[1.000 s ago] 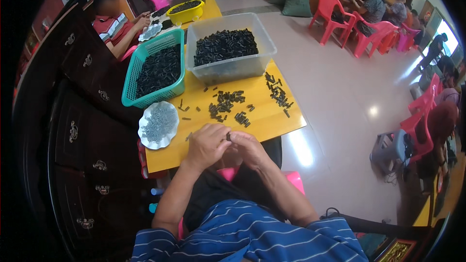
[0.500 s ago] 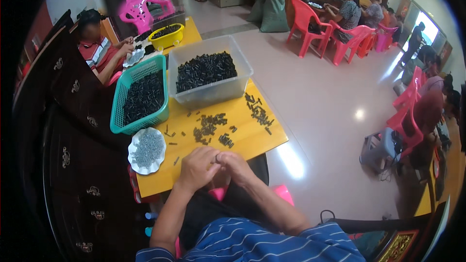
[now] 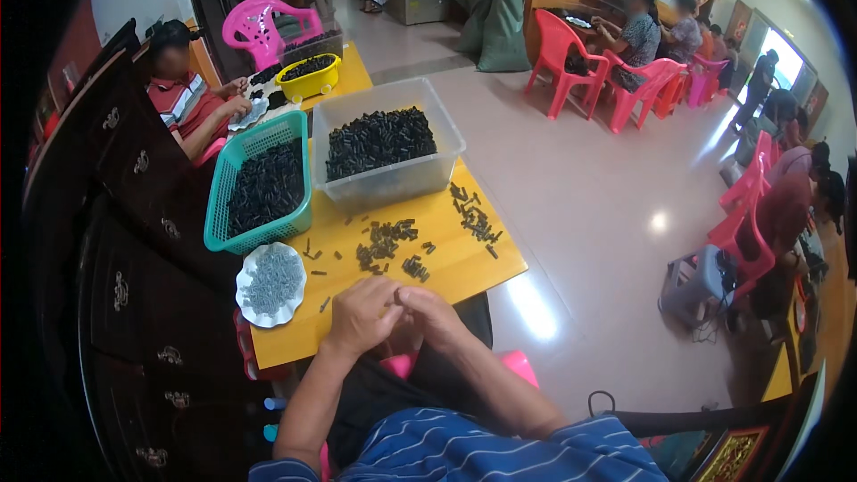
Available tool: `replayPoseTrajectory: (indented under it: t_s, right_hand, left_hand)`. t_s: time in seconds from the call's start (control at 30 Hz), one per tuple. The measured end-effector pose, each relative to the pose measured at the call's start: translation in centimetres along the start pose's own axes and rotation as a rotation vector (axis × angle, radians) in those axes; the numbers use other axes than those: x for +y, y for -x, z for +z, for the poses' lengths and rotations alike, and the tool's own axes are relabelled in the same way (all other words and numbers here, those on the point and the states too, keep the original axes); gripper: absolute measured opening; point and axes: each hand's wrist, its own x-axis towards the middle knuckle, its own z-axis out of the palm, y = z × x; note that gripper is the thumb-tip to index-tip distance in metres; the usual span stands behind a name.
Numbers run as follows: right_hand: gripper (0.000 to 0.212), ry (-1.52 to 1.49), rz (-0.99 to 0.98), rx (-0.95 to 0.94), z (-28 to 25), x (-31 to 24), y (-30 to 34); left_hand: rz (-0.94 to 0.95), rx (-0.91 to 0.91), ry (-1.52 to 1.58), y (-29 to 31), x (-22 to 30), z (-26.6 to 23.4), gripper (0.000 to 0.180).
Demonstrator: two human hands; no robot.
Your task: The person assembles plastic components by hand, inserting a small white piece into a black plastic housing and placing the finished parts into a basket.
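Note:
My left hand [image 3: 362, 315] and my right hand [image 3: 432, 312] meet over the near edge of the yellow table [image 3: 303, 339]. Both have curled fingers pressed together at the tips; whatever is between them is hidden. Just beyond lie loose short black tubes [image 3: 384, 241], some in a heap and others scattered to the right. A white scalloped plate [image 3: 247, 305] left of my hands carries many small silvery pieces [image 3: 273, 278]. Behind it stands a teal basket [image 3: 220, 205] full of black pieces. A clear plastic bin [image 3: 393, 182] beside it holds more black tubes.
A yellow basket [image 3: 311, 87] sits at the table's far end, where a person in red [image 3: 192, 112] works. Dark drawers [image 3: 143, 241] line my left. Pink chairs [image 3: 571, 71] with seated people are across the room. A grey stool [image 3: 701, 277] stands to the right.
The whole view has shifted slightly downward. My hands stay together, with the fingers turned a little; the tubes and containers keep their places.

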Motion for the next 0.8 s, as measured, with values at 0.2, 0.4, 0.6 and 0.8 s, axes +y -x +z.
replayPoseTrajectory:
  t_s: [0.2, 0.4, 0.6, 0.8]
  right_hand:
    - [0.029, -0.092, 0.030, -0.017, 0.1, -1.0, -0.2]
    - [0.028, -0.121, 0.049, -0.054, 0.2, -1.5, -0.5]
    - [0.028, -0.192, 0.059, -0.112, -0.4, -1.1, -0.2]
    - [0.027, -0.217, 0.078, -0.103, -0.5, -1.1, -0.4]
  left_hand:
    - [-0.012, -0.012, -0.023, -0.4, -0.4, 0.1, 0.037]
    - [0.006, 0.015, 0.004, -0.8, -0.4, -0.1, 0.035]
    - [0.007, -0.013, 0.015, -0.7, 0.0, -0.1, 0.035]
    - [-0.023, -0.024, 0.051, -1.1, 0.0, -0.3, 0.032]
